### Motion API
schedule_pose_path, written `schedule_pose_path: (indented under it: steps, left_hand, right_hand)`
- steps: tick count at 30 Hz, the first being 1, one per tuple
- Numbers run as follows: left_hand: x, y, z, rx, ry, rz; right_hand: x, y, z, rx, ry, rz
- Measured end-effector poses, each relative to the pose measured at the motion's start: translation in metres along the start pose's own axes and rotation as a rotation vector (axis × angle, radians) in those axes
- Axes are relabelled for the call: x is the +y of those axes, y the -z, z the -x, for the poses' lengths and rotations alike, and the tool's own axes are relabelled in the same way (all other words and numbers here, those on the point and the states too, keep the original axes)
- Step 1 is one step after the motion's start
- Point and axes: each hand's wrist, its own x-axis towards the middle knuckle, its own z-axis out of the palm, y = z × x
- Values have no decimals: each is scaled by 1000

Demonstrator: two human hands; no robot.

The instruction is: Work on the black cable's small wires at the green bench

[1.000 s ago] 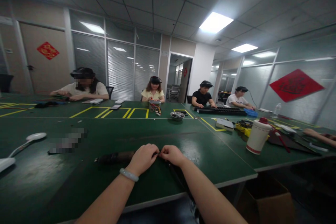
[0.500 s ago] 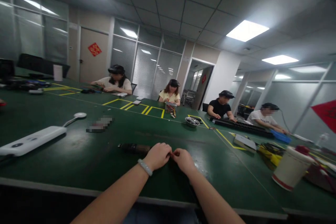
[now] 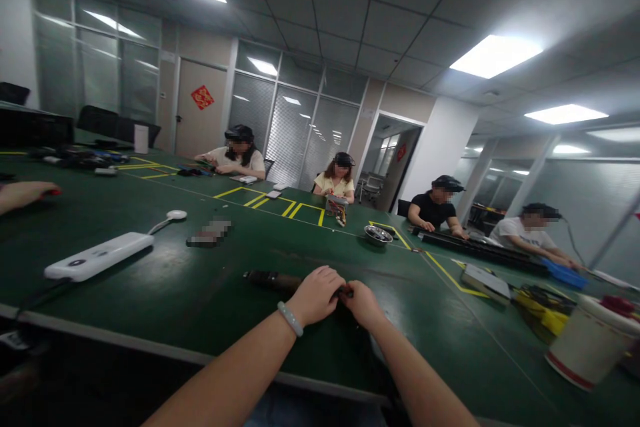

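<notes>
A dark, tube-shaped tool [image 3: 275, 280] lies on the green table [image 3: 200, 307], its narrow tip pointing left. My left hand [image 3: 319, 293] is closed around the tool's right end, with a pale bracelet at the wrist. Close beside it, my right hand [image 3: 363, 303] has its thumb and fingers pinched at a small dark part between the two hands. That part is mostly hidden by my fingers. A dark cord seems to run from there toward the table's front edge, under my right forearm.
A white power strip [image 3: 100, 257] and a phone-like object [image 3: 210, 233] lie at the left. Further off are a metal bowl [image 3: 379, 235] and a grey box [image 3: 485, 282]. A cream container [image 3: 593, 343] stands at the right. Several people sit across; another person's hand [image 3: 27, 195] reaches in from the left.
The view has turned left, so things appear further right. Another person's hand now shows at the left edge. A dark part shows between my fingers where a reddish bit showed before.
</notes>
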Motion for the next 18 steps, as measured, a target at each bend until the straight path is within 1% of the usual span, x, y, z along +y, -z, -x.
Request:
schedule_pose_path:
  steps: [2,3,5,7,9,11,13,14,16,18]
  left_hand:
    - [1,2,1,16,-19,13]
    - [2,3,1,18,-26,24]
    - [1,1,2,8,-23,47]
    - [-2,-2,3,-38,-5,71]
    - [-5,-7,4,-111,28,89]
    - [-8,-12,4,-182,74,98]
    - [-10,-17,4,-217,109,106]
    - [-11,-19,4,-222,117,109]
    - [-11,-20,4,-230,118,112]
    - [-10,-20,4,-236,116,111]
  right_hand:
    - [14,7,2,43,-22,35]
    - [26,13,4,63,-62,44]
    - [59,29,14,68,-151,54]
    - [103,51,33,83,-266,48]
    - [154,76,59,102,-398,45]
    - [209,103,92,123,-555,41]
    - [262,129,126,131,-688,23]
    - [285,141,143,158,-737,21]
    - [322,161,176,235,-791,22]
    - [342,173,208,312,-822,67]
